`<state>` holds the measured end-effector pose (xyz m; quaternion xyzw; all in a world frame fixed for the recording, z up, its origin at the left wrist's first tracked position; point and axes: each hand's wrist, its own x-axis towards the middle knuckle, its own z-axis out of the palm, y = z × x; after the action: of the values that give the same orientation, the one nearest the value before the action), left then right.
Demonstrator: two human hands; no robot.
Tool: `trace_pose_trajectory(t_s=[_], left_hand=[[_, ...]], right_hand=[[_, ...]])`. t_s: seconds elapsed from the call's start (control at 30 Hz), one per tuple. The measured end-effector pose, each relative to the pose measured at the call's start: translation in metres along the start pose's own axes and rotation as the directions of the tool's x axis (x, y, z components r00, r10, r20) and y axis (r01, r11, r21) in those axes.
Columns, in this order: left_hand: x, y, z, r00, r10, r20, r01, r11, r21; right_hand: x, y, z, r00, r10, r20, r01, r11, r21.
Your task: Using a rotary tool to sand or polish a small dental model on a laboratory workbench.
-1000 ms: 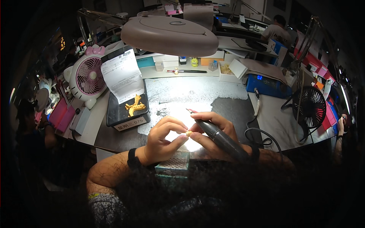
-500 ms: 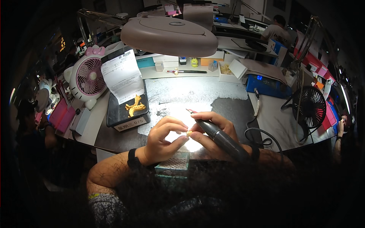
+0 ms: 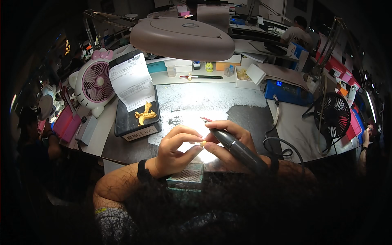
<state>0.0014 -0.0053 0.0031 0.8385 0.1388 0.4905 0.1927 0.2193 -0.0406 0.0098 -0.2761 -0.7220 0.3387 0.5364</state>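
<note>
Piece (image 3: pixel 203 143) (small, yellowish) | gripped at fingertips of left hand (image 3: pixel 173 150) and right hand (image 3: pixel 241 136) | dark pen tool (image 3: pixel 237 148) also clasped, right fingers | black tray (image 3: pixel 127 121) beyond left fingers

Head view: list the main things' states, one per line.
Small yellowish piece, between fingers of left hand and right hand
Black handpiece, held in right hand
Blue control box, display lit
White box, open
Black tray, open, holding yellow pieces
Lamp, apparently lit
Pink-and-white fan, unclear if running

A head-worn fisheye looks forward and down, close above the bench (image 3: pixel 250 119).
</note>
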Motion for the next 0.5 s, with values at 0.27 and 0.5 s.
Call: trace_pose_trajectory(t_s=[0.27, 0.5], left_hand=[[-0.0004, 0.0009, 0.0001, 1.000, -0.011, -0.007, 0.011, 1.000, -0.009], [-0.0010, -0.0005, -0.0007, 1.000, -0.025, 0.012, 0.025, 0.999, -0.023]], right_hand=[[-0.0014, 0.0032, 0.0014, 1.000, -0.006, -0.015, 0.007, 0.999, 0.042], [-0.0006, 0.0029, 0.0004, 0.999, -0.043, -0.005, 0.044, 0.999, 0.015]])
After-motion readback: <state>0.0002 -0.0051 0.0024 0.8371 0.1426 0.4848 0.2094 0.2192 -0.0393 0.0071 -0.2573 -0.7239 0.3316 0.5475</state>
